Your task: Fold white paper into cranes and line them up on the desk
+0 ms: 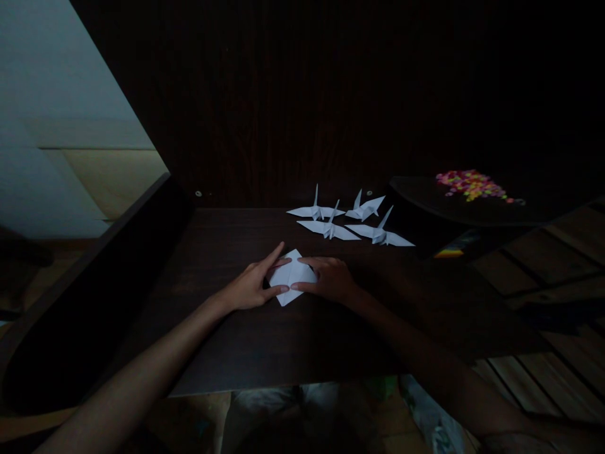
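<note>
A white sheet of origami paper (295, 271), folded into a diamond with a crease down its middle, lies on the dark wooden table. My left hand (250, 285) holds its left side, the thumb pressed near the lower corner and the index finger pointing up and away. From the right, my right hand (333, 279) grips the other side, with thumb and fingers on the paper and the two thumb tips close together. Just beyond stand several folded white paper cranes (329, 229), wings spread, grouped in two rows. Neither hand touches them.
A dark panel (274, 126) rises behind the table (227, 353). At right, a raised curved shelf (425, 198) bears a heap of small colourful pieces (472, 184). A rainbow-edged item (449, 253) sits beneath it. A low side board (85, 296) bounds the left.
</note>
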`<control>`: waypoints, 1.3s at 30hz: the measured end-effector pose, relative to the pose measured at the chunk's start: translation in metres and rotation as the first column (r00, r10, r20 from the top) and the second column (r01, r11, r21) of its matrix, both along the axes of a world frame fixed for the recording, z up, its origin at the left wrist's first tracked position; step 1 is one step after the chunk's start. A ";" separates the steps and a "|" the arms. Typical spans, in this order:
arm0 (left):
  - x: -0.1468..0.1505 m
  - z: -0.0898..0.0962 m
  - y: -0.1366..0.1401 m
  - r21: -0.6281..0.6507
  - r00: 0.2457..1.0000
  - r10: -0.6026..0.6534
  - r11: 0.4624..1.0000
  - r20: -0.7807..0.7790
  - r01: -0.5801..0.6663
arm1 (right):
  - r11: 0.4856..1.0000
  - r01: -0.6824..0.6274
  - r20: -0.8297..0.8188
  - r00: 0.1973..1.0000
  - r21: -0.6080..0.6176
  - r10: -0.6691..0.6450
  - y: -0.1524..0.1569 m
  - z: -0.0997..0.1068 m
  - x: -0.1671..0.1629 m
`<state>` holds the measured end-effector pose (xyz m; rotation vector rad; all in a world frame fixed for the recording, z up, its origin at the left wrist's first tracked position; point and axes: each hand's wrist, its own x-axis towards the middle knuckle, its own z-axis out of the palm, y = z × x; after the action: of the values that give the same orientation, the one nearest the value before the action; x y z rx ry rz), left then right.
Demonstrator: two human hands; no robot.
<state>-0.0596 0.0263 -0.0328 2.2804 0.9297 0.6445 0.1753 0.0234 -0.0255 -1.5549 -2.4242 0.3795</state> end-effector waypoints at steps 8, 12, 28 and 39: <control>-0.002 0.005 -0.002 0.079 0.991 -0.058 0.995 -0.116 0.068 | 1.000 -0.015 0.025 1.000 -0.001 0.016 0.000 0.002 -0.002; -0.003 0.007 -0.001 0.020 0.989 -0.069 0.997 -0.130 0.072 | 1.000 -0.007 0.071 0.997 -0.031 0.009 0.000 0.003 -0.003; -0.004 0.011 -0.003 -0.008 0.991 -0.097 0.995 -0.097 0.096 | 1.000 -0.003 -0.053 0.999 -0.022 0.002 0.006 -0.005 -0.002; 0.001 0.002 -0.005 0.098 0.987 -0.014 0.995 -0.161 0.030 | 0.999 -0.029 -0.550 0.835 -0.023 0.011 0.019 -0.016 0.004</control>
<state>-0.0588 0.0218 -0.0310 2.4572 0.9646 0.5145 0.1790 0.0422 -0.0410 -1.2092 -1.9850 0.7559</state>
